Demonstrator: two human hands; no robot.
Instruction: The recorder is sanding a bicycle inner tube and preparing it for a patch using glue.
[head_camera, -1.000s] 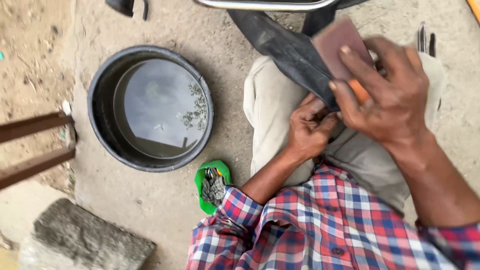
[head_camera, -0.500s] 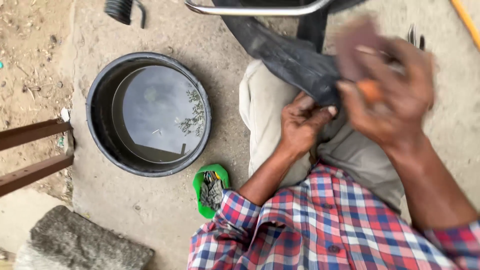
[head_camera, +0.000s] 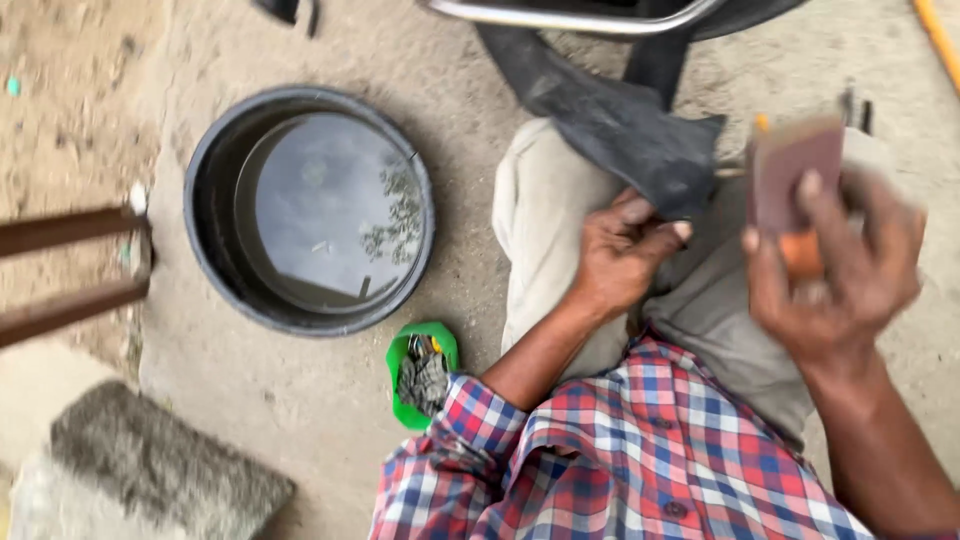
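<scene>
Head view: left hand (head_camera: 625, 255) pinches black rubber tube (head_camera: 610, 120) against knee, grip closed on fold. Right hand (head_camera: 835, 275), blurred, holds brown abrasive sheet (head_camera: 795, 170) with orange piece behind, grip closed. Since a second ago: sheet lifted off tube, drawn right; rubbing stroke judged interrupted or between passes. Nearby: black water basin (head_camera: 205, 215), green sandal (head_camera: 400, 355), stone block (head_camera: 150, 465), concrete ground.
</scene>
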